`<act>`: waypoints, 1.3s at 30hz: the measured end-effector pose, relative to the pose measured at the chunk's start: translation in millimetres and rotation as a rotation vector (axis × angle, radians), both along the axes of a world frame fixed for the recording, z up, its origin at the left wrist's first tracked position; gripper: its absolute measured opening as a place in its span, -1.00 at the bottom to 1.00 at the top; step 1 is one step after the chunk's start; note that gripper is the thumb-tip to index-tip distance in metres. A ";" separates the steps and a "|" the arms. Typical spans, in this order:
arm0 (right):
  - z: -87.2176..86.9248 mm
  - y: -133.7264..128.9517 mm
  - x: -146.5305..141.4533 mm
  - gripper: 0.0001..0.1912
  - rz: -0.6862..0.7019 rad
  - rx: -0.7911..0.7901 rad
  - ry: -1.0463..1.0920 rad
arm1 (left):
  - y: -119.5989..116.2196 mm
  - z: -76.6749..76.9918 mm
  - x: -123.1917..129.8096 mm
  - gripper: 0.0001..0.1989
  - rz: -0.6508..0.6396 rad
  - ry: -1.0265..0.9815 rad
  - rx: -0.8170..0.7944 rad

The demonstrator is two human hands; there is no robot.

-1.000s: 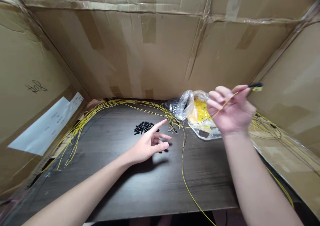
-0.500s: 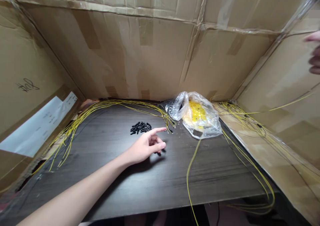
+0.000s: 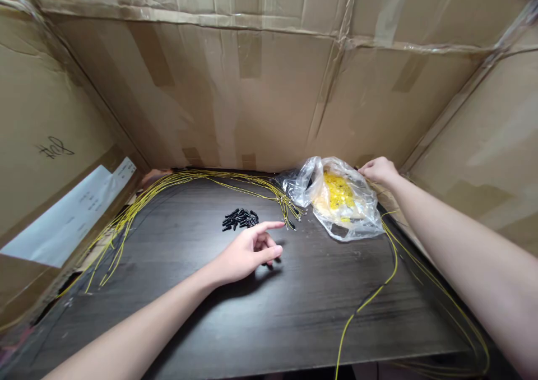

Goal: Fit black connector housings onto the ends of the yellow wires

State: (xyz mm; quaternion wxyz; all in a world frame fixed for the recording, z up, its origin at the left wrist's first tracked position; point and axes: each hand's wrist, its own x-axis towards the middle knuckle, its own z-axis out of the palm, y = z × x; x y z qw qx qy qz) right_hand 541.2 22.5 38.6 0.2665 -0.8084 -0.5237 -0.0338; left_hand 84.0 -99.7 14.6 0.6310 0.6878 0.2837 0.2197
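My left hand [image 3: 256, 251] hovers over the dark tabletop, index finger stretched out and thumb apart, the other fingers loosely curled. Just behind it lies a pile of small black sleeves [image 3: 239, 218]. Beyond the index fingertip are the ends of a bundle of yellow cables [image 3: 290, 206]. Small black bits show under the curled fingers; whether they touch the hand I cannot tell. My right hand [image 3: 378, 171] reaches to the back right corner, its fingertips pinched on a yellow cable just behind the clear plastic bag [image 3: 363, 217]; the grip is partly hidden.
The bag holds many small yellow pieces [image 3: 338, 189]. Cardboard walls [image 3: 286, 88] enclose the dark table [image 3: 189, 296] at back and sides. More yellow cables [image 3: 437, 287] hang over the right edge; a loose one [image 3: 365, 301] crosses the front. White paper [image 3: 75, 214] is on the left wall.
My right hand has come from the upper right down to the corner behind the bag. The loose yellow cable at the front has shifted right. My left hand holds its pose.
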 end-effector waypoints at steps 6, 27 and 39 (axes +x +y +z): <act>-33.4 11.0 0.9 -0.77 -0.120 -0.110 0.108 | -0.1 -1.9 -0.6 -0.40 0.007 0.039 0.019; -54.6 12.8 0.2 -0.67 -0.156 -0.093 0.023 | -1.2 1.7 0.4 -0.54 0.021 0.135 0.076; -28.4 5.7 -13.0 -0.72 -0.227 0.229 0.093 | -0.9 0.4 -0.2 -0.56 0.018 0.142 0.072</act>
